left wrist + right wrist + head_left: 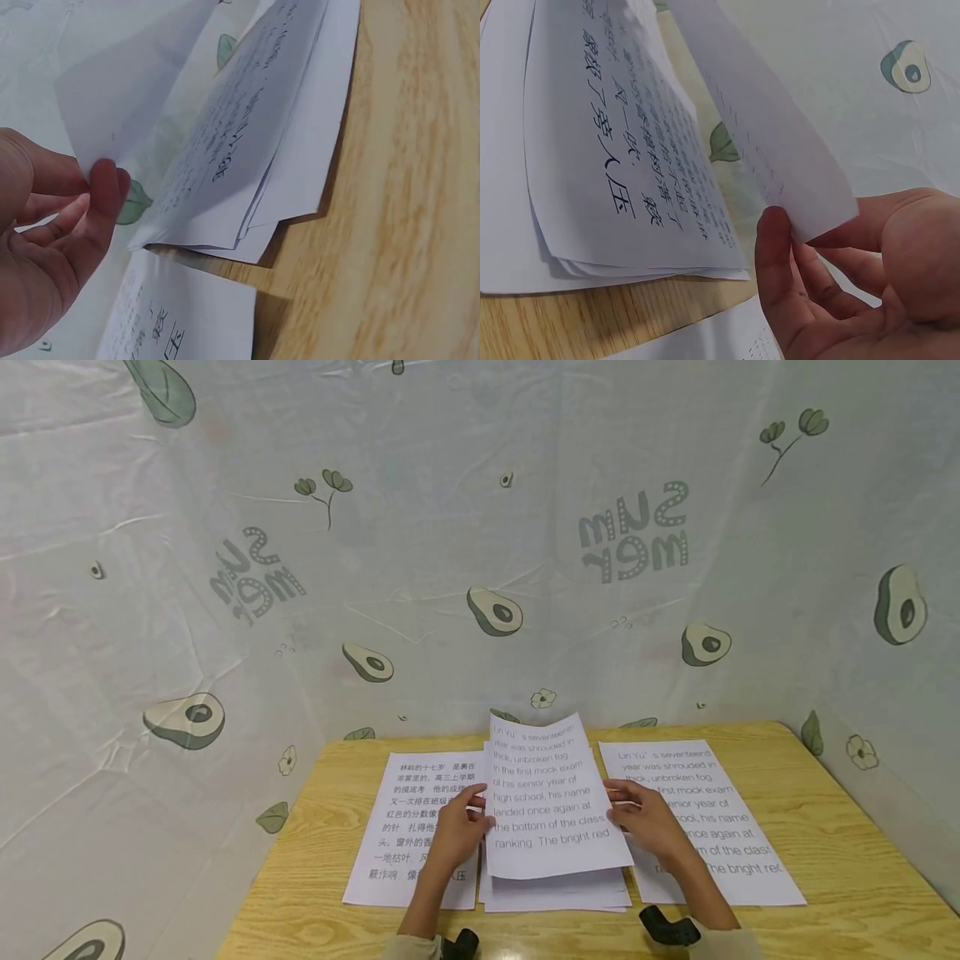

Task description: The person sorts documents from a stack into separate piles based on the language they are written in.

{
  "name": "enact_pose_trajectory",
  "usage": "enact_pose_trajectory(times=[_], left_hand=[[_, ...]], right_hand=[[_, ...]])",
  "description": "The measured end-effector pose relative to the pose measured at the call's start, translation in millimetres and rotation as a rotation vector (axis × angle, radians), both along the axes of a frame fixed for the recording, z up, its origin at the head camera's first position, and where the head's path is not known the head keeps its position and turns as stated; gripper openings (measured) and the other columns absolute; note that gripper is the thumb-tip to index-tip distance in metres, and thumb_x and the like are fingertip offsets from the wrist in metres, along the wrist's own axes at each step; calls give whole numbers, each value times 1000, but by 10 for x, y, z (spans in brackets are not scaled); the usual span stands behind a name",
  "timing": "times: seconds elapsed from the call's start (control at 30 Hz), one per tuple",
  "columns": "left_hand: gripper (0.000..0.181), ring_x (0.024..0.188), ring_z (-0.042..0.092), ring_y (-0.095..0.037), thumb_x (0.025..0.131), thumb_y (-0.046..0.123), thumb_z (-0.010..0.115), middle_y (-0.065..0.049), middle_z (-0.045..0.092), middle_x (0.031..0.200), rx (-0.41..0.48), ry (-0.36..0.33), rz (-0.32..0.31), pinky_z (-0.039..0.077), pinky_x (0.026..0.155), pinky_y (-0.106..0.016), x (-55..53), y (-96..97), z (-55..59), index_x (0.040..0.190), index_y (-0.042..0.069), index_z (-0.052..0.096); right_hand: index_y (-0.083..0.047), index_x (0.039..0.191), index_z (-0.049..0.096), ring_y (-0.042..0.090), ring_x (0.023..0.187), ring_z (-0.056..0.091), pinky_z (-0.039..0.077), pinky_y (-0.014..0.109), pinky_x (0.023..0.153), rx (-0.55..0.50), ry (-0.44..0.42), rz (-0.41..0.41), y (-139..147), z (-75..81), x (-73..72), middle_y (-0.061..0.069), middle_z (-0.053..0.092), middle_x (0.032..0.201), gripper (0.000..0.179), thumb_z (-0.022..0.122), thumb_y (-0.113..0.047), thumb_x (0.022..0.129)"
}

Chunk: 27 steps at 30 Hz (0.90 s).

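Observation:
A printed sheet of paper (551, 802) with large English text is raised over the middle stack of paper (555, 900). My left hand (459, 828) pinches its left edge between thumb and fingers. On the opposite edge, my right hand (651, 818) pinches the same sheet. The wrist views show the lifted sheet (127, 90) tilted above the stack (622, 150), whose top page carries Chinese characters. Left of the stack lies a sheet with Chinese text (397, 827), partly covered by my left hand. A sheet with English text (712, 810) lies on the right, partly behind my right hand.
Everything lies on a wood-grain table (292, 860). A pale curtain (420, 527) printed with avocados and leaves hangs behind the table and along both sides. Black curved pieces (667, 928) sit at both wrists.

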<state>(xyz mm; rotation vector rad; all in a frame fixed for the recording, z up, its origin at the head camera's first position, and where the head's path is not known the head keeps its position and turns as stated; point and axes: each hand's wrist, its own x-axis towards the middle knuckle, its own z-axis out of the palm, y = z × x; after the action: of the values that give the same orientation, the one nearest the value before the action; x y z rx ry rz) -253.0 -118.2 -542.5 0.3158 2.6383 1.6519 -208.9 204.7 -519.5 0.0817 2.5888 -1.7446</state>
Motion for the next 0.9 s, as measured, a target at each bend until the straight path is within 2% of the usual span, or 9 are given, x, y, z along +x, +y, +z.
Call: enact_pose_trajectory(times=[0.17,0.5,0.77,0.9], left_hand=[[60,91,71,-15,91,0,79,-16,70,120,111,-59,-2,63,71,-27,-3,-29,8,148,7,62],[61,88,68,-14,93,2,79,-16,68,123,210,-115,-5,64,75,-29,5,-48,29,150,9,61],[62,87,69,-15,93,2,79,-15,69,123,237,-118,-1,64,76,-31,16,-48,66,151,11,60],[61,88,70,-15,93,3,78,-16,69,124,252,-121,-3,64,76,-32,-2,-35,43,151,10,60]], right_hand=[[2,155,51,30,120,68,60,26,85,-26,-14,-1,15,12,3,27,60,141,54,65,-2,102],[3,156,48,26,115,71,61,27,90,-109,-21,15,36,42,17,29,57,146,55,63,-4,104],[3,157,47,23,112,71,61,26,90,-125,-23,17,48,43,8,28,56,146,56,64,-4,104],[2,158,47,23,112,69,60,27,91,-115,-33,14,66,28,0,27,57,147,56,63,-6,104]])
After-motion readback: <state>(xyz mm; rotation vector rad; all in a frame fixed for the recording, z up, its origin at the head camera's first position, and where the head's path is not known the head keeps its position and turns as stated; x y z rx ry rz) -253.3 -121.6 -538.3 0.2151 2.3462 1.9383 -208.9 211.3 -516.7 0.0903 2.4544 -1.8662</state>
